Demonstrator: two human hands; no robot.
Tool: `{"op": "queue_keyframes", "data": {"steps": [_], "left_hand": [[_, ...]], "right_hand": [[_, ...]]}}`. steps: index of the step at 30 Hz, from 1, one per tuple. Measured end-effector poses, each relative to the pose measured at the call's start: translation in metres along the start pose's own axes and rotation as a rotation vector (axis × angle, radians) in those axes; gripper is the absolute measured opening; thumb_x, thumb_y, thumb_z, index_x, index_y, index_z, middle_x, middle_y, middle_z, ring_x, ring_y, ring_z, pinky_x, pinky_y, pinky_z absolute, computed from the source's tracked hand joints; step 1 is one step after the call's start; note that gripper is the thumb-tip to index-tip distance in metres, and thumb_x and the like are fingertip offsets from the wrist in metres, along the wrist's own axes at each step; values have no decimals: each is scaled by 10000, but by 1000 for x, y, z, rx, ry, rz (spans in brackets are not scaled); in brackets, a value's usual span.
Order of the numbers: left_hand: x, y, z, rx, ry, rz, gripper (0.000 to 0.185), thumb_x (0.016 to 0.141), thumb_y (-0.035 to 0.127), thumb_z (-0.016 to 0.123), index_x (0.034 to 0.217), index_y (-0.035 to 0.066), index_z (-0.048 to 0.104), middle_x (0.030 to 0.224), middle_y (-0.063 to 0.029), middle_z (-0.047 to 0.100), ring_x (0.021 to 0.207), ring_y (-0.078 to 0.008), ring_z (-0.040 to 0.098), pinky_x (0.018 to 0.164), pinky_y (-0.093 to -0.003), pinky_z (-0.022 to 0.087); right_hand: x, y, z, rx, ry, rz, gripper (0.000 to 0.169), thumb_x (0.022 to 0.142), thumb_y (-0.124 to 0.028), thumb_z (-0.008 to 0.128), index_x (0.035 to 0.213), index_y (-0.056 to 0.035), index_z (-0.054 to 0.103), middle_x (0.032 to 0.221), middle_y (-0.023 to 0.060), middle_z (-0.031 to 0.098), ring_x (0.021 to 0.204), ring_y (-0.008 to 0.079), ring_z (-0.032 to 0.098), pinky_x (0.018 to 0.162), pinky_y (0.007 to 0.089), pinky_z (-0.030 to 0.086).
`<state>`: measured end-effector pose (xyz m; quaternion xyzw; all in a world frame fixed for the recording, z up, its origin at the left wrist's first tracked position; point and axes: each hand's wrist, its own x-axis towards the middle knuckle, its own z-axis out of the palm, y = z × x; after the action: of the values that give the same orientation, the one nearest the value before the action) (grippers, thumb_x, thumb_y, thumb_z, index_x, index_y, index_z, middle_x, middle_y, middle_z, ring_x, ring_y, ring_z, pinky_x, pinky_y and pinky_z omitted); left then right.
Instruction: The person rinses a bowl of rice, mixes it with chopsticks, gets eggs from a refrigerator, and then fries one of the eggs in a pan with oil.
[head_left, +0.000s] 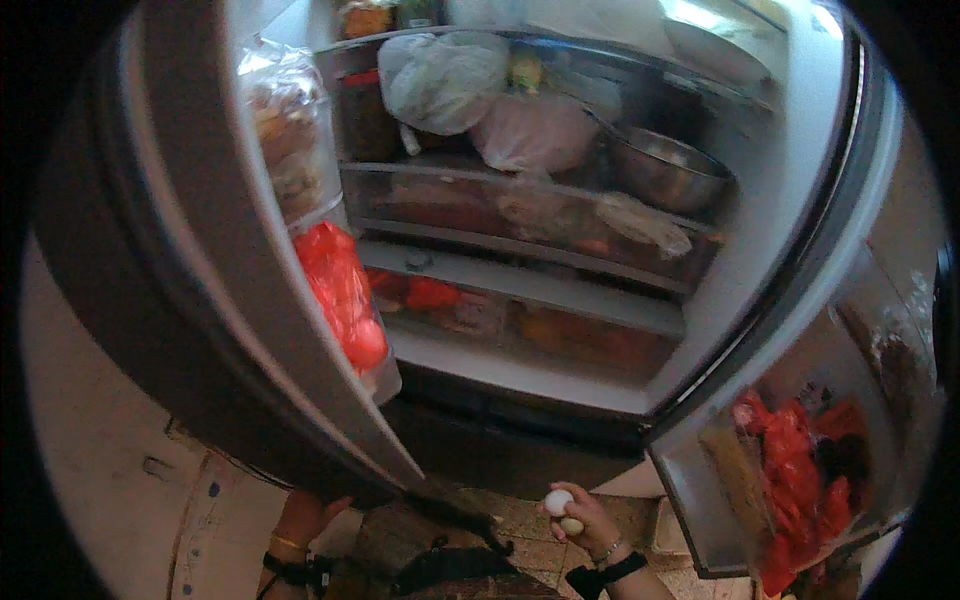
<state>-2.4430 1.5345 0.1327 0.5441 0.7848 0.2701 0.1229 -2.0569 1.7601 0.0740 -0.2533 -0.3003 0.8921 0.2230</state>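
My right hand (589, 517) is closed around two eggs, a white egg (558, 502) and a smaller-looking, yellowish egg (571, 526). It is in front of the refrigerator's dark lower front (510, 442). At the bottom of the open left door (225, 315), my left hand (311, 516) touches or is close to the edge. Part of that hand is hidden by the door, so its grip cannot be told. Both wrists wear dark bands. On the left door's inner rack hangs a red plastic bag (337, 292) with rounded contents.
The right door (847, 187) also stands open, its low bin holding red bags (795, 480). Inside are knotted plastic bags (442, 82), a metal pan (667, 169) and clear drawers (585, 337). A patterned wall (150, 480) is at left, floor tiles (540, 555) below.
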Motion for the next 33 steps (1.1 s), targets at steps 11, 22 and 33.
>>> {"op": "queue_keyframes", "data": {"steps": [11,22,33], "left_hand": [[94,45,100,-424,-76,-61,347,839,339,626,938,11,574,879,-123,619,803,-252,575,736,-346,460],[175,56,150,-466,81,17,277,804,208,684,951,36,524,878,-83,566,823,-184,550,735,-313,460],[121,53,123,-889,-348,-384,310,901,283,571,1128,75,531,1005,-51,598,914,-154,581,784,-307,494]], "right_hand": [[-276,100,-201,12,1106,32,212,839,-184,570,1017,-96,495,856,99,559,599,221,535,465,331,442],[-390,42,-312,123,1548,-552,251,823,-314,574,938,-94,541,834,71,574,604,205,563,446,330,441],[-318,-41,-302,65,1442,-657,284,844,-288,560,1041,-89,517,887,81,582,626,210,571,487,340,467]]}}
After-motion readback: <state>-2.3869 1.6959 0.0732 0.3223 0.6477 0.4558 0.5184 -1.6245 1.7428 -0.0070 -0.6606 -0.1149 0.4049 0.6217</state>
